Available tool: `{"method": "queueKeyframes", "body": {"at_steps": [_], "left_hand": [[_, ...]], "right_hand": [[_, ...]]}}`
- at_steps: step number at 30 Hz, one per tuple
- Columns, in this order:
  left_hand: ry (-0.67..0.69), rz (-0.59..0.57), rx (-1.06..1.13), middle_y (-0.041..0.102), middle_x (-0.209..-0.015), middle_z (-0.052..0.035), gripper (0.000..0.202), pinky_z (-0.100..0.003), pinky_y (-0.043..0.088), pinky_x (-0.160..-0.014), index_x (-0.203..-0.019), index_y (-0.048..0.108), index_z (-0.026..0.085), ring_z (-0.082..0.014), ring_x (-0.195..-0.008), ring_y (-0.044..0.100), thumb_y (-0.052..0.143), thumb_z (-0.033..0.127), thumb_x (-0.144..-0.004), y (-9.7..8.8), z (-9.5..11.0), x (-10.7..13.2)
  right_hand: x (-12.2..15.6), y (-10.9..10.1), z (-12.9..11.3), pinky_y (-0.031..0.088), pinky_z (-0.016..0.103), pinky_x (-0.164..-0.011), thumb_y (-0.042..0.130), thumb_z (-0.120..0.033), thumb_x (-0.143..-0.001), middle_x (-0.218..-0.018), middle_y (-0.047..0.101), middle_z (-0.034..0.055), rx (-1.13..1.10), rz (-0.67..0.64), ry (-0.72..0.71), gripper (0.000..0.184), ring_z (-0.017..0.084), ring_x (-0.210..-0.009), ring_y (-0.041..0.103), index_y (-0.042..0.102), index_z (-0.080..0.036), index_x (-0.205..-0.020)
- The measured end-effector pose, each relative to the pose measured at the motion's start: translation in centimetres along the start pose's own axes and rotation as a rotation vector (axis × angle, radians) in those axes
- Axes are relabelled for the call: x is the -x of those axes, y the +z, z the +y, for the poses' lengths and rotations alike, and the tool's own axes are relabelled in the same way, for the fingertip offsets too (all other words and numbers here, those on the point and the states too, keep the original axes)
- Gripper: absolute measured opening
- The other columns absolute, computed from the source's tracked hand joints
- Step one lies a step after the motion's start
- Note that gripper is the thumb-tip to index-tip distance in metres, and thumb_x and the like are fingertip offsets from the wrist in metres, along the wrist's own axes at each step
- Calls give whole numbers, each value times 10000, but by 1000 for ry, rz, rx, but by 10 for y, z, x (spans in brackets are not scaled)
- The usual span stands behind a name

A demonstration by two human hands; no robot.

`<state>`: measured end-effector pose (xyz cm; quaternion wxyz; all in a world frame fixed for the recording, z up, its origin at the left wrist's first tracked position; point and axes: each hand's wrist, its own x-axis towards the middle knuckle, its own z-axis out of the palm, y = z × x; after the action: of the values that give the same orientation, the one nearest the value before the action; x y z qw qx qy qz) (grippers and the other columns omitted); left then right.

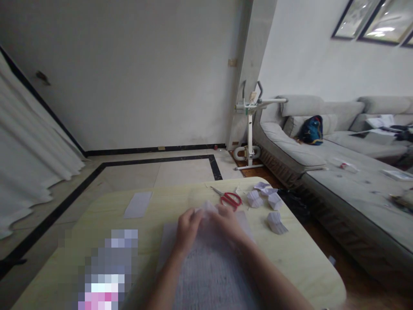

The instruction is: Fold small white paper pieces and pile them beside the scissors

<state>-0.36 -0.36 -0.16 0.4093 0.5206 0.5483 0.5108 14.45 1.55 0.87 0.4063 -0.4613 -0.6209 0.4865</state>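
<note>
My left hand (187, 226) and my right hand (229, 221) meet over the middle of the pale wooden table (300, 258). Both pinch a small piece of white paper (207, 208) held between their fingertips, fingers closed on it. Under my forearms lies a larger printed sheet (209, 271). Red-handled scissors (229, 198) rest just beyond my right hand. Several folded paper pieces (276, 221) sit to the right of the scissors.
A loose white paper strip (138, 204) lies at the table's far left. A blurred-out patch (106, 271) covers the near left of the table. A grey sofa (342, 172) with a blue backpack (311, 129) stands at the right; a white exercise machine (250, 129) stands by the pillar.
</note>
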Motion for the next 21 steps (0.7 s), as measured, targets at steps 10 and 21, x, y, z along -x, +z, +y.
{"method": "queueKeyframes", "body": {"at_steps": [10,21], "left_hand": [[9,10,160,663,-730,-21,522,-223,479,-567,-1227,506,149,-135,-597,602,600,362,-759,1,7,1],[-7,-59,120,709,-896,-83,363,-281,515,-720,-1028,659,136,-206,-790,665,654,316,-713,0,1,-2]], "right_hand": [[-2,-2,7,310,213,-465,547,-493,-789,-545,489,-15,-60,62,54,386,100,-499,437,556,-151,-610],[-4,-2,12,351,237,-501,562,-472,-778,-586,533,0,-128,84,96,332,125,-536,481,563,-163,-655]]}}
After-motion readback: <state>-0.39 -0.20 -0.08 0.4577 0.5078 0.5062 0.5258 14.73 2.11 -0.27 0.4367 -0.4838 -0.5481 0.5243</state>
